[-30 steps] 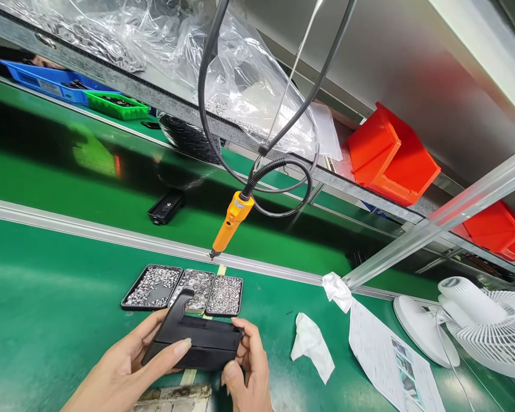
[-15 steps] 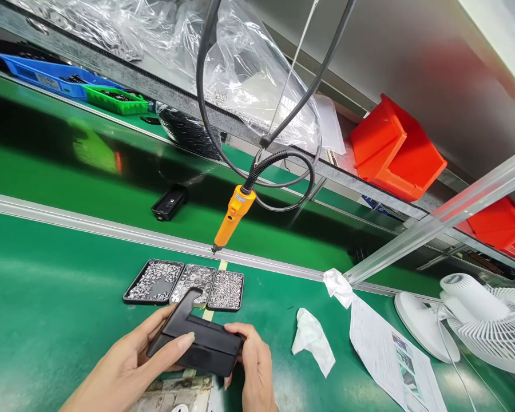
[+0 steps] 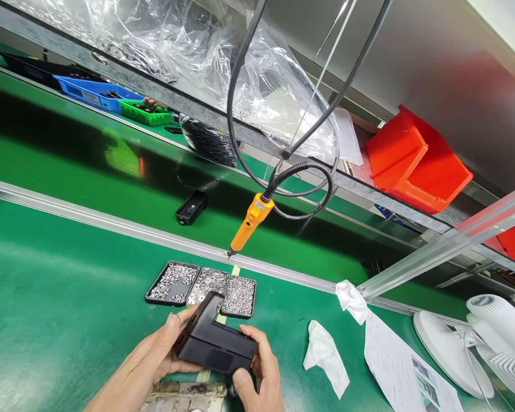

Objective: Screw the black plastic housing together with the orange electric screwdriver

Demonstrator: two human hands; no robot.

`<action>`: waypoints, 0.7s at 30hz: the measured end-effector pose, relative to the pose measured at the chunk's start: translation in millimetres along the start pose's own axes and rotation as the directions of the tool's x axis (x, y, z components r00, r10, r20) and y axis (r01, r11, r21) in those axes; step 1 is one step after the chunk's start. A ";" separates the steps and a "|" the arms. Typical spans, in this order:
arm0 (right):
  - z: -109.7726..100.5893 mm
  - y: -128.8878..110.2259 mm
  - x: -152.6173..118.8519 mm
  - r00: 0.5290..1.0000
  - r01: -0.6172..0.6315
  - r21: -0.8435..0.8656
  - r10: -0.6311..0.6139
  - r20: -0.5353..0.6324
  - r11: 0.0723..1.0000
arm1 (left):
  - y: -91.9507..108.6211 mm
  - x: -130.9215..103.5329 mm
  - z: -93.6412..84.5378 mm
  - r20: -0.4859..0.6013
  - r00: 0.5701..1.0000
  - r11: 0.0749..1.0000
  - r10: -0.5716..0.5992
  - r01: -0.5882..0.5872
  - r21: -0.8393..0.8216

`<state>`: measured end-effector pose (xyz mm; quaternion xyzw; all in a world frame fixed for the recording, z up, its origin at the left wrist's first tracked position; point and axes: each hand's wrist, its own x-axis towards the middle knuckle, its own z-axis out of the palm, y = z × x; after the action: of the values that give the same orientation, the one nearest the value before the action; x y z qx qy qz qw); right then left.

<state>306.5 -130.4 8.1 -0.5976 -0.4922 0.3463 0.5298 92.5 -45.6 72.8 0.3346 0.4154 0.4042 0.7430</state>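
Casing [image 3: 218,345] in black lies between the hands [image 3: 157,352] [image 3: 262,375], gripped at both ends.

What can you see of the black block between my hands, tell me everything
The matte black, plastic-looking block has a long boxy body with a raised upright at one end, sloping to a blunt tip. A lengthwise edge or seam shows. It slants down rightward in view, above the smooth green worktop. The bare left hand holds the upright's end, the bare right hand the other. Its underside is hidden.
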 end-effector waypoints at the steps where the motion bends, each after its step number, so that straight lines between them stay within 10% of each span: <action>1: 0.8 1.1 0.4 1.000 -0.006 0.007 0.006 -0.014 1.000 | 3.9 -0.9 3.9 0.009 1.000 1.000 -0.015 0.015 -0.014; 21: 8.6 29.3 17.1 0.985 -0.120 0.380 0.062 0.162 0.917 | 4.1 -13.8 8.0 0.147 0.975 0.940 0.164 -0.199 0.277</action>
<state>309.6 -110.2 -20.3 -0.4759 -0.4228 0.5043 0.5835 93.7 -57.2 84.4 0.5008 0.3912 0.3848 0.6694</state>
